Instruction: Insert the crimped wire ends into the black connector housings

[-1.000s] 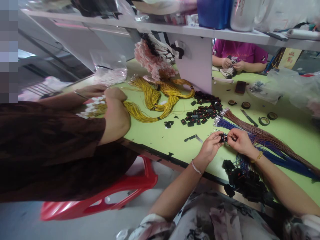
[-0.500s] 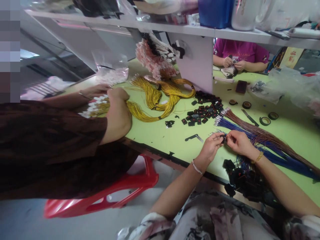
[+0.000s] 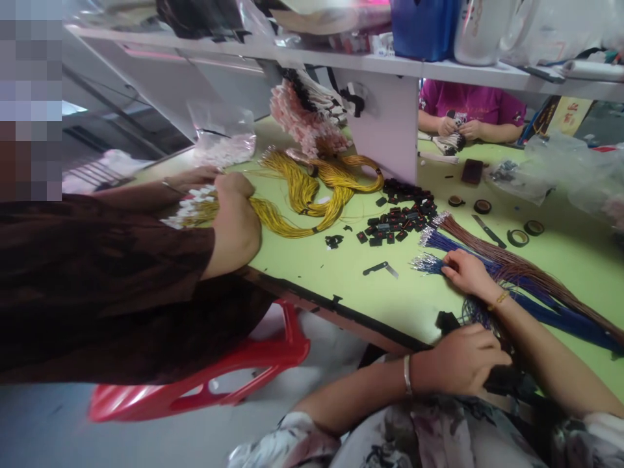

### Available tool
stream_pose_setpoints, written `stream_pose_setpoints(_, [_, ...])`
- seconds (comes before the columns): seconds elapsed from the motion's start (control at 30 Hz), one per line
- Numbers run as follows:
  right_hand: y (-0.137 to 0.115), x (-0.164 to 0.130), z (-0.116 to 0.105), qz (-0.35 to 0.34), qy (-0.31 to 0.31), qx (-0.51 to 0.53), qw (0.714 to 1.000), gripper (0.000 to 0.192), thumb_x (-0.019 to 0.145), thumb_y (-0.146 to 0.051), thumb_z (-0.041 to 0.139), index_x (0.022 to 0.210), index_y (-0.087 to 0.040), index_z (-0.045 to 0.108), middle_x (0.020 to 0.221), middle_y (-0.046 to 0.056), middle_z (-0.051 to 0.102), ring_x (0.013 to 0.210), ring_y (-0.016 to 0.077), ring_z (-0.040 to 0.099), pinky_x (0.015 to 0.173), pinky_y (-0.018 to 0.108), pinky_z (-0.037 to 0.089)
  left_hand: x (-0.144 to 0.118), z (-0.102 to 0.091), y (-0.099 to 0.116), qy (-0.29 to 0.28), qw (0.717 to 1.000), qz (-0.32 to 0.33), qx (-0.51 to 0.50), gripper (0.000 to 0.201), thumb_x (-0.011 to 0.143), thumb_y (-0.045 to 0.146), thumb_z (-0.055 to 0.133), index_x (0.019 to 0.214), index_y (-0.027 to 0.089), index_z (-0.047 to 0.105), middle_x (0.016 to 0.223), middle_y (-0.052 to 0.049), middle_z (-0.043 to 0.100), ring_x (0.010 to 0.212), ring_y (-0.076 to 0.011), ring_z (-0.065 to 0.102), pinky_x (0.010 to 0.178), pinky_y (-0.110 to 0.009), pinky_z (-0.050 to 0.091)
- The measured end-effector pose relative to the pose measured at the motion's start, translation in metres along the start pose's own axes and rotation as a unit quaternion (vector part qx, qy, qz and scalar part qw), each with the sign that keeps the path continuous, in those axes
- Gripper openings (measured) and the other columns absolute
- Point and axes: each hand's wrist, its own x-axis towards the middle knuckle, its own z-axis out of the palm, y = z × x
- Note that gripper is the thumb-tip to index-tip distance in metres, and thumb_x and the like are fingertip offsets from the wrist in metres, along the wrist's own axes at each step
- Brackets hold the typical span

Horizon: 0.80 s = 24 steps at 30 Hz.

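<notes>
My left hand (image 3: 470, 361) is low over a pile of black plastic connectors (image 3: 507, 380) at the table's front edge. Its thumb and fingers look apart, and the fingertips are partly hidden among the black pieces. Farther forward, my right hand (image 3: 467, 272) pinches a bundle of blue wires (image 3: 429, 263) close to its silver terminal ends. Under my right wrist, thin dark wires (image 3: 475, 312) run down toward the pile. Brown wires (image 3: 507, 263) and more blue wires (image 3: 550, 309) lie just beyond.
Loose black connectors (image 3: 397, 218) lie left of the wires. A folding knife (image 3: 380, 268), another blade (image 3: 489, 231) and tape rolls (image 3: 517, 238) are on the green table. A co-worker's arm (image 3: 236, 224) is by yellow wires (image 3: 312, 201) at left. Another person (image 3: 470, 107) sits opposite.
My left hand has moved from beside the right hand down to the pile at the edge. My right hand has left the small black connector and now grips the blue wires.
</notes>
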Motion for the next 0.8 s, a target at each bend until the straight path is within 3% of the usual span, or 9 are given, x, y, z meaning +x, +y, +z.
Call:
stream_pose_setpoints(0.07, [0.002,-0.002,0.008,0.001,0.015,-0.011,1.0,0.008,0.081,-0.023,0.056,0.074,-0.019,0.057,0.073,0.001,0.056,0.064,0.0132,0.047,0.059,0.024,0.031,0.0,-0.001,0.001,-0.005,1.0,0.006,-0.004,0.035,0.079,0.014,0.054,0.11,0.023,0.068,0.104,-0.013,0.065,0.097,-0.0252,0.058,0.091,-0.038,0.041])
stream_pose_setpoints(0.13, [0.005,-0.006,0.011,-0.005,0.027,0.016,1.0,0.014,0.084,-0.024,0.053,0.071,-0.019,0.056,0.07,0.001,0.055,0.064,0.0135,0.047,0.06,0.025,0.031,0.002,-0.022,-0.006,0.072,0.997,-0.033,-0.013,0.031,0.08,0.018,0.057,0.109,0.023,0.069,0.108,-0.012,0.065,0.101,-0.0257,0.057,0.094,-0.038,0.039])
stream_pose_setpoints(0.2, [0.007,-0.008,0.011,-0.012,0.043,0.05,0.998,0.017,0.085,-0.026,0.052,0.069,-0.019,0.054,0.068,0.001,0.055,0.063,0.0138,0.047,0.06,0.025,0.033,0.004,-0.06,-0.02,0.191,0.977,-0.091,0.03,0.024,0.082,0.02,0.057,0.1,0.023,0.072,0.102,-0.011,0.065,0.101,-0.0257,0.056,0.097,-0.04,0.038])
stream_pose_setpoints(0.3, [0.007,-0.009,0.01,-0.011,0.059,0.109,0.992,0.015,0.084,-0.027,0.053,0.071,-0.019,0.054,0.065,0.0,0.055,0.06,0.0133,0.046,0.059,0.025,0.035,0.008,-0.13,-0.051,0.345,0.888,-0.222,0.207,0.026,0.086,0.021,0.05,0.103,0.02,0.069,0.105,-0.012,0.061,0.105,-0.0274,0.051,0.097,-0.045,0.037])
stream_pose_setpoints(0.37, [0.004,-0.009,0.011,0.004,0.06,0.171,0.983,0.012,0.083,-0.029,0.054,0.076,-0.019,0.054,0.065,-0.001,0.055,0.058,0.0126,0.045,0.057,0.025,0.036,0.009,-0.167,-0.072,0.329,0.84,-0.297,0.312,0.029,0.086,0.016,0.047,0.107,0.015,0.067,0.111,-0.014,0.058,0.107,-0.0277,0.049,0.095,-0.045,0.039])
stream_pose_setpoints(0.43, [0.001,-0.008,0.012,0.023,0.057,0.236,0.97,0.013,0.081,-0.031,0.056,0.079,-0.019,0.055,0.065,-0.001,0.054,0.057,0.0122,0.045,0.056,0.024,0.037,0.01,-0.188,-0.087,0.271,0.825,-0.32,0.379,0.029,0.085,0.012,0.045,0.105,0.013,0.066,0.111,-0.014,0.058,0.104,-0.0261,0.05,0.092,-0.042,0.041])
stream_pose_setpoints(0.63, [-0.007,-0.006,0.013,0.034,0.035,0.324,0.945,0.019,0.081,-0.037,0.058,0.076,-0.018,0.058,0.068,0.0,0.056,0.059,0.0119,0.046,0.057,0.025,0.038,0.004,-0.185,-0.089,0.229,0.816,-0.328,0.417,0.017,0.083,0.015,0.052,0.096,0.016,0.062,0.102,-0.012,0.056,0.094,-0.0246,0.052,0.082,-0.04,0.044])
stream_pose_setpoints(0.73, [-0.011,-0.006,0.011,0.034,0.033,0.323,0.945,0.018,0.08,-0.035,0.058,0.075,-0.018,0.059,0.068,0.0,0.056,0.06,0.0115,0.045,0.057,0.024,0.037,-0.001,-0.178,-0.078,0.274,0.829,-0.316,0.373,0.016,0.081,0.016,0.056,0.096,0.017,0.061,0.1,-0.01,0.055,0.084,-0.0212,0.052,0.077,-0.038,0.044])
stream_pose_setpoints(0.8, [-0.014,-0.007,0.01,0.032,0.035,0.315,0.948,0.016,0.08,-0.033,0.058,0.075,-0.017,0.06,0.068,0.0,0.057,0.059,0.0111,0.044,0.056,0.024,0.036,-0.003,-0.171,-0.071,0.323,0.856,-0.283,0.286,0.023,0.079,0.017,0.06,0.101,0.019,0.06,0.104,-0.009,0.054,0.078,-0.0167,0.052,0.074,-0.036,0.044])
